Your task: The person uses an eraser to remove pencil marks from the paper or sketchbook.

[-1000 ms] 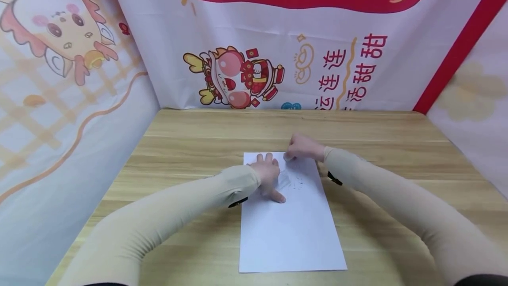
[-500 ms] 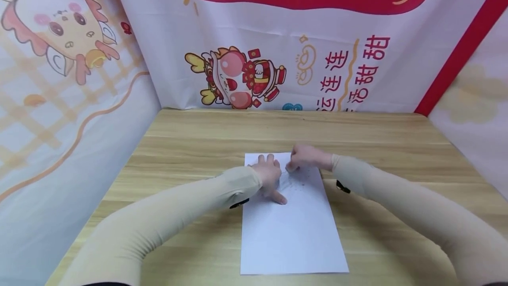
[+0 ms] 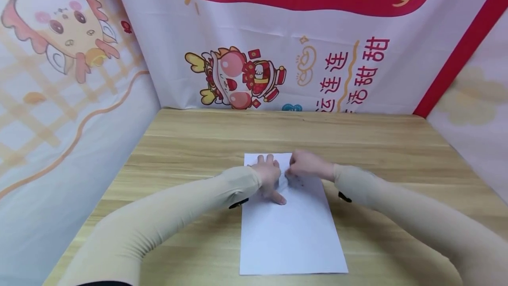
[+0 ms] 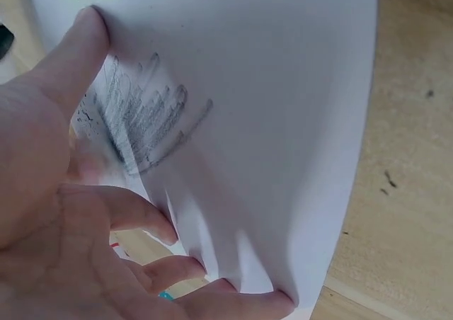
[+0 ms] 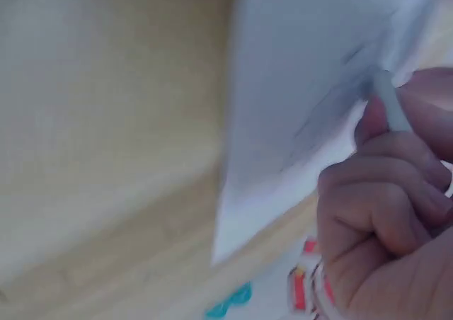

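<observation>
While the person's left hand spreads its fingers and thumb across a white rectangular sheet of paper, the right hand pinches a small whitish blunt-ended piece between curled fingers and thumb. The sheet lies on a pale wood-grained table, both hands at its far half. Between thumb and fingers of the left hand shows dark grey streaky shading; the piece's tip is at smudged marks, contact too blurred to tell.
</observation>
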Demonstrator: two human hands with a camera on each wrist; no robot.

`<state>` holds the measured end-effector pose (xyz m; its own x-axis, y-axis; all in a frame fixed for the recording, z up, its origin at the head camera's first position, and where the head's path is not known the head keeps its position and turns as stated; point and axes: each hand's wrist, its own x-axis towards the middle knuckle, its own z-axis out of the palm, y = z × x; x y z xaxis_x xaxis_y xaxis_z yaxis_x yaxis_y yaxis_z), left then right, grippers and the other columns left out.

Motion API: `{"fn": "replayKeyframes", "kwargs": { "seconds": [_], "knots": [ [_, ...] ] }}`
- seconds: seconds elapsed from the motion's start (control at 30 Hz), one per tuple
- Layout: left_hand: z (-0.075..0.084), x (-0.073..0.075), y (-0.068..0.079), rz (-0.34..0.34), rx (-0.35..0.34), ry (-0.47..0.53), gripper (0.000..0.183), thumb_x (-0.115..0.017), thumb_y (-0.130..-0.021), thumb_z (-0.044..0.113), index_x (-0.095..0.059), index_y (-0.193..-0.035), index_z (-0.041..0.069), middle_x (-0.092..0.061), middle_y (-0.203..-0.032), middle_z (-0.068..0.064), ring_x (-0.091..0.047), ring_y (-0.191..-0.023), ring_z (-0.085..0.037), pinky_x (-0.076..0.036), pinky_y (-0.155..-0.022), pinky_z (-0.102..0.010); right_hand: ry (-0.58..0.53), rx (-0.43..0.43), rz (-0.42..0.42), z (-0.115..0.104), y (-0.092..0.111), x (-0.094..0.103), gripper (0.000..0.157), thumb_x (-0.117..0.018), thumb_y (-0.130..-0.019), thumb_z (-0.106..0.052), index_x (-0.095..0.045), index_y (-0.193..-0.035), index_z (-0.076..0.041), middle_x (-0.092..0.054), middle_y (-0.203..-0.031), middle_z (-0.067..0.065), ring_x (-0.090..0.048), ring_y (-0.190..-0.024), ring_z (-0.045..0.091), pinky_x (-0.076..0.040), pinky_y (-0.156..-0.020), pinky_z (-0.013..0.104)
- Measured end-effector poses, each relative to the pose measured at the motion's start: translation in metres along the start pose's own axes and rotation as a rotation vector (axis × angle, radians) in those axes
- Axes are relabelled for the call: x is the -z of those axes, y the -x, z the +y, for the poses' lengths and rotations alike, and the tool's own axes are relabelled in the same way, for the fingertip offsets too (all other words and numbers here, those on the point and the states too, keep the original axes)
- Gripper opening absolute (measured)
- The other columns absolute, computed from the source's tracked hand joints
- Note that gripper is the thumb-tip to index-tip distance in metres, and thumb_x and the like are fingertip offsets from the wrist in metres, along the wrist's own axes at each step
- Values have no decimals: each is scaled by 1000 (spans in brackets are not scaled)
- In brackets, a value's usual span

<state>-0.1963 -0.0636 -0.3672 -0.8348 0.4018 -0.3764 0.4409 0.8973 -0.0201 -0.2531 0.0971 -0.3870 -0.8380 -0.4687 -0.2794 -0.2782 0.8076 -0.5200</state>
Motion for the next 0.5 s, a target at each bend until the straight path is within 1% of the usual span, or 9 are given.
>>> {"fn": "replayKeyframes", "kwargs": {
  "seconds": [0.07, 0.13, 0.17, 0.23, 0.3, 0.37, 0.43, 0.5],
  "knots": [
    [-1, 1, -1, 0, 4, -7, 113, -73, -71, 71, -35, -149, -1, -39, -132, -17, -39, -117, -34, -49, -84, -54, -14, 12, 40, -1, -7, 4, 16, -70, -86, -14, -71, -77, 0, -59, -63, 2, -48, -56, 13, -42, -54, 26],
    [-2, 2, -1, -3, 5, -11, 113, -72, -71, 71, -34, -150, -1, -38, -132, -17, -39, -118, -34, -49, -86, -55, -13, 25, 58, -1, -11, 7, 18, -69, -87, -14, -71, -75, -1, -57, -61, 2, -46, -53, 12, -40, -52, 25],
    [-2, 2, -1, -3, 5, -9, 113, -72, -71, 71, -34, -150, -1, -38, -132, -17, -39, -118, -34, -48, -87, -55, -12, 28, 51, -1, -10, 8, 18, -69, -88, -14, -71, -75, -1, -56, -60, 2, -45, -53, 12, -39, -51, 24],
    [-1, 3, -1, -3, -1, -13, 113, -72, -71, 71, -34, -150, -1, -39, -133, -18, -39, -118, -35, -48, -87, -56, -3, 20, 13, 0, -4, 6, 18, -70, -87, -15, -71, -75, -2, -56, -60, 2, -45, -53, 13, -39, -51, 25],
    [0, 3, -2, -2, -5, -16, 113, -72, -71, 71, -35, -150, -2, -39, -132, -18, -40, -117, -35, -48, -87, -56, 10, 7, -28, 1, 6, 3, 15, -71, -87, -16, -71, -79, -3, -58, -64, 2, -48, -57, 14, -41, -53, 27],
    [1, 3, -2, -4, -7, -19, 113, -72, -71, 71, -35, -149, -2, -39, -132, -18, -40, -116, -34, -49, -86, -56, 11, -9, -63, 2, 14, 0, 14, -72, -85, -17, -71, -80, -3, -59, -66, 2, -50, -60, 15, -42, -55, 28],
    [1, 3, -2, -9, -7, -21, 113, -72, -72, 71, -35, -149, -2, -39, -133, -18, -40, -117, -34, -48, -87, -56, 8, -10, -64, 2, 15, -2, 14, -73, -84, -17, -71, -79, -5, -60, -67, 1, -51, -61, 15, -43, -56, 28],
    [0, 4, -1, -10, -4, -16, 113, -72, -72, 71, -34, -150, -2, -39, -133, -18, -40, -117, -34, -49, -86, -55, -13, 0, -35, 2, 8, 0, 15, -72, -84, -15, -69, -74, -5, -57, -62, 0, -48, -57, 13, -41, -54, 26]
  ]
}}
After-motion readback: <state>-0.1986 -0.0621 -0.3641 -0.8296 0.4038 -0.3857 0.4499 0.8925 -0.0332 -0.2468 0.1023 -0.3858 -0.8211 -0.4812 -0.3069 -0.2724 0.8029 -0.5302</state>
